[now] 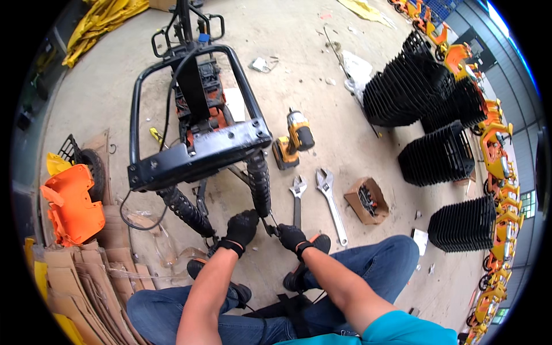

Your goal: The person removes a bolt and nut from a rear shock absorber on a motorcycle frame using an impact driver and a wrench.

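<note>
A black tubular rear frame (233, 144) of a stripped scooter stands in front of me, with a coil-spring shock absorber (259, 187) hanging from its right side. My left hand (241, 227), in a black glove, is closed beside the lower end of that shock. My right hand (291, 237), also gloved, is closed just right of it, next to a small dark metal piece (269, 228). The gloves hide what the fingers grip. A second shock absorber (188, 214) slants down on the left, its lower end near the floor.
Right of my hands lie two adjustable wrenches (332, 208), a yellow cordless impact driver (292, 139) and a cardboard box (368, 201) of small metal parts. Black basket stacks (405, 92) stand farther right. An orange plastic panel (72, 204) and flattened cardboard (86, 287) are left.
</note>
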Tool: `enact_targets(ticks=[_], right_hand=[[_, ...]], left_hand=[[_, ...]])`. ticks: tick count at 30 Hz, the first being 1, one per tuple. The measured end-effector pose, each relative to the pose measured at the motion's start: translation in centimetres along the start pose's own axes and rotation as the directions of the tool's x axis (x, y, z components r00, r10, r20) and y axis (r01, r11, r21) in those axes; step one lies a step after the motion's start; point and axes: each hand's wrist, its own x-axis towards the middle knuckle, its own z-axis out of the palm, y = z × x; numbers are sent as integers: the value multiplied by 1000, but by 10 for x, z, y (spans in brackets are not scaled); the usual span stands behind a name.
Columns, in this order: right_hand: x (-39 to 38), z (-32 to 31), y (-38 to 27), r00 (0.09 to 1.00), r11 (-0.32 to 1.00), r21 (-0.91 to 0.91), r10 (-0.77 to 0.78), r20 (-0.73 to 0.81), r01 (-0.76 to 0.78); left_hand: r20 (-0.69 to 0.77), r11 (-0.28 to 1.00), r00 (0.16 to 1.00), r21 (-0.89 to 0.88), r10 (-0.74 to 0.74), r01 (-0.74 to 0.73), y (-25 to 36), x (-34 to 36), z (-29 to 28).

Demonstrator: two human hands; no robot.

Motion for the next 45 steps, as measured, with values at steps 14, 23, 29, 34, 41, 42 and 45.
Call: enact_targets(ticks=[14,23,29,34,41,42,45], right_hand=[[-2,0,12,972,991,25,-127,-197,134],[7,-7,76,903,917,-102,-398,-163,386],[-58,-117,-56,986,980,-152,-144,-84,130],[-50,-150,-97,987,973,-168,-159,12,159],[-53,-111,-78,992,986,-114,-125,17,126],[-52,-108,-77,994,988,-116,-96,45,100],[-42,-79,-54,996,996,-73,-54,67,59]], left_hand=[[-38,992,999,128,-10,15,-3,-3,8],[-6,996,996,24,-84,84,13,4,7],[-61,997,997,43,-54,57,12,0,-5],[-68,1000,998,-23,-1,-1,9,1,-1],[-53,994,995,-64,87,-91,12,1,-9],[-12,998,999,-41,40,-41,10,4,-9],[-1,998,1000,-49,24,-24,8,1,-11]])
